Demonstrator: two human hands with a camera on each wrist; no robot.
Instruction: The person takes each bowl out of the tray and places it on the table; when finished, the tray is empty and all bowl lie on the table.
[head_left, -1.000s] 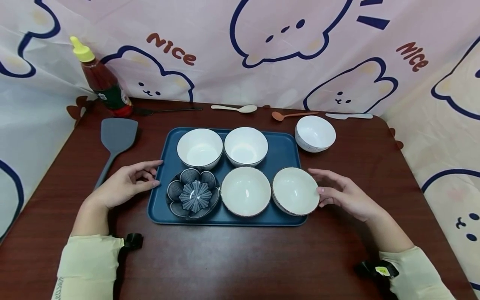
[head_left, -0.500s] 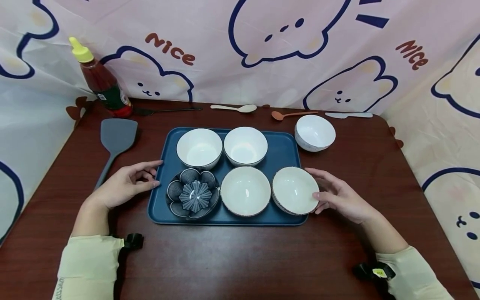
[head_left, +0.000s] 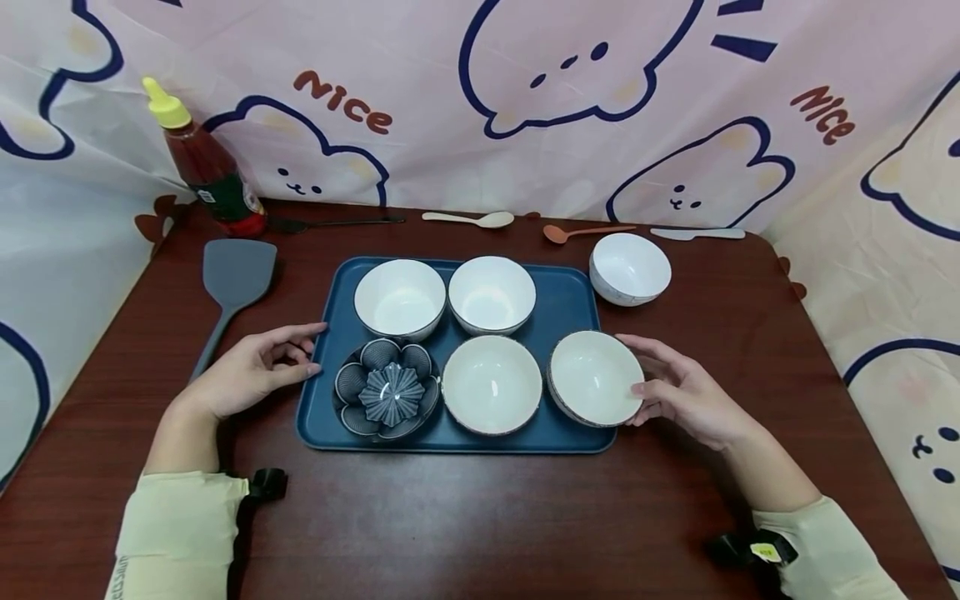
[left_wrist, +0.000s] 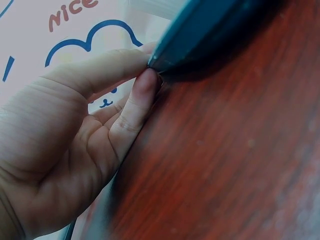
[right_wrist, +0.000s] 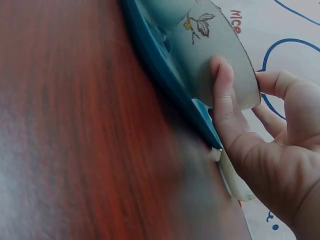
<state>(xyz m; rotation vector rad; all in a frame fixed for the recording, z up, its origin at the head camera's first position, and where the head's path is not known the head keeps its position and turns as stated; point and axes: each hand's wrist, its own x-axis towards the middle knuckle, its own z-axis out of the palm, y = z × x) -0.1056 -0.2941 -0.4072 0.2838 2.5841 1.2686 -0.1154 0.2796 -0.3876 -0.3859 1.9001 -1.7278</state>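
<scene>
Right hand (head_left: 693, 404) held the near-right white bowl (head_left: 595, 379) by its right side, thumb and fingers closed narrowly on the wall and rim. That bowl sat at the near right corner of the blue tray (head_left: 562, 292), reaching over its right edge; couldn't tell if its base was off the tray. Right wrist view showed a leaf sprig (right_wrist: 202, 25) printed on its outside.

Left hand (head_left: 251, 367) touched the tray's left rim with thumb and fingertip, narrow gap; couldn't tell if it pinched the rim.

Also on tray: dark flower-shaped bowl (head_left: 390, 390) near left, middle white bowl (head_left: 491, 383) between it and the held one, far-left white bowl (head_left: 400, 296) and far-middle white bowl (head_left: 492, 292) behind.

Off tray on the brown table (head_left: 420, 525): small white bowl (head_left: 630, 268) just beyond the far right corner, grey spatula (head_left: 238, 271) at left, red sauce bottle (head_left: 213, 175) far left. Far edge, left to right: dark fork (head_left: 337, 222), white spoon (head_left: 491, 219), orange spoon (head_left: 558, 234), white knife (head_left: 697, 234). Printed cloth (head_left: 525, 167) hung behind.
</scene>
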